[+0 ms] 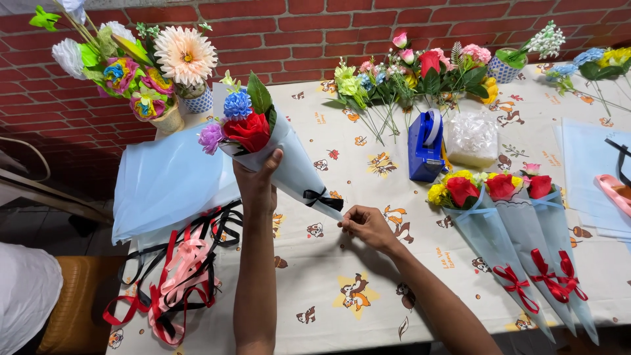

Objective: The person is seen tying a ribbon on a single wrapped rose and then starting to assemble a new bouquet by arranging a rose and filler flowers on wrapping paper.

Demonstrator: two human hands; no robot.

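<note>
Ribbons lay nearest me, tangled at the table's left edge. My right hand pinched the cone's tip, fingers pressed together just below its black bow. My left hand was wrapped around the cone higher up, holding it tilted above the table. Beyond stood a blue tape dispenser, then loose flowers by the brick wall.

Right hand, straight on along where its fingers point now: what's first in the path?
The right hand points left toward the bouquet cone's tip, which its fingertips already seem to touch. Past that comes the left hand's wrist, though depth is unclear.
</note>
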